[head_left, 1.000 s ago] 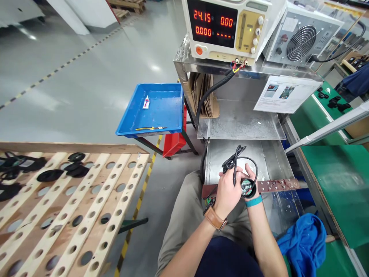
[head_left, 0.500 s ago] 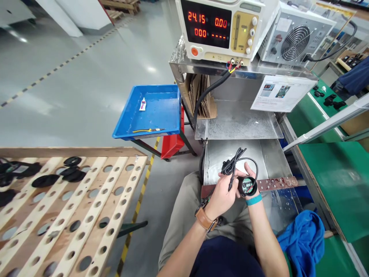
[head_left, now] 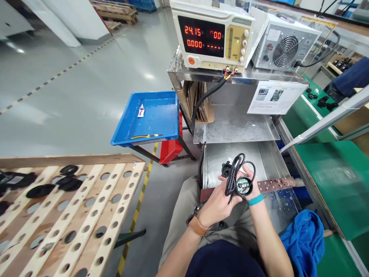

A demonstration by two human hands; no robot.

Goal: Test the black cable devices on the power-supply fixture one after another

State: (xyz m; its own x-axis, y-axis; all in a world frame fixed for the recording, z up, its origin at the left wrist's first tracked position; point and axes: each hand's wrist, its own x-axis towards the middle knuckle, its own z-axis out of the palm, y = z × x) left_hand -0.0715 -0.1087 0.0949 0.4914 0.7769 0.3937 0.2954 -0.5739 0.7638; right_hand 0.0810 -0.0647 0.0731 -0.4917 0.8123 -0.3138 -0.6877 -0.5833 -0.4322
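Both my hands meet over my lap in front of a steel tray (head_left: 271,161). My right hand (head_left: 251,181) is closed round a small round black module (head_left: 243,186) whose open face shows a green circuit board. Its black cable (head_left: 234,171) is bundled and loops up over my fingers. My left hand (head_left: 219,201), with a brown watch strap on the wrist, grips the bundled cable just left of the module. A brown strip with holes (head_left: 276,184) lies across the tray right behind my hands.
A power supply (head_left: 211,34) with red digits and a fan unit (head_left: 284,46) stand on the steel shelf. A blue tray (head_left: 150,117) holds a tube and pliers. A wooden rack with holes (head_left: 66,215) carries black parts at left. Blue cloth (head_left: 302,242) and a green belt (head_left: 334,181) lie right.
My left hand has turned palm up and shifted lower along the cable. The module has tilted so its circuit board faces me more. The view has tilted down slightly.
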